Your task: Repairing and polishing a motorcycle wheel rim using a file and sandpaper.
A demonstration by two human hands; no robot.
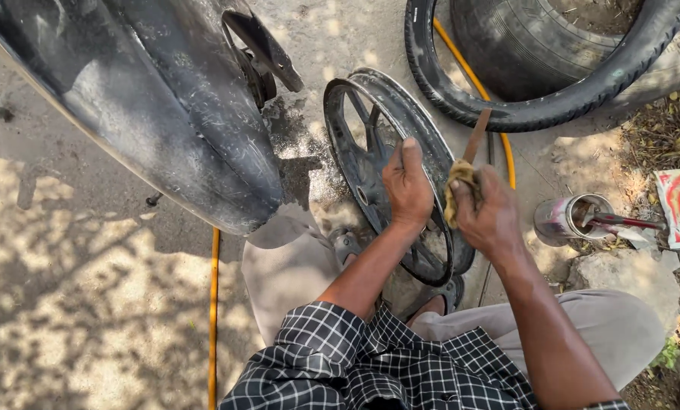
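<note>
We hold a black wheel rim (389, 163) upright, mid-frame.
Our left hand (407, 186) grips it, fingers curled; our right hand (490, 212) pinches a yellow rag (457, 190).

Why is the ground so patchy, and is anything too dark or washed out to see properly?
Head view: dappled sunlight through leaves mottles the concrete ground; the scratched black vehicle body shows a pale glare; the black spoked wheel rim, the left hand and the right hand holding a yellowish rag are sharp, half in shade.
</note>
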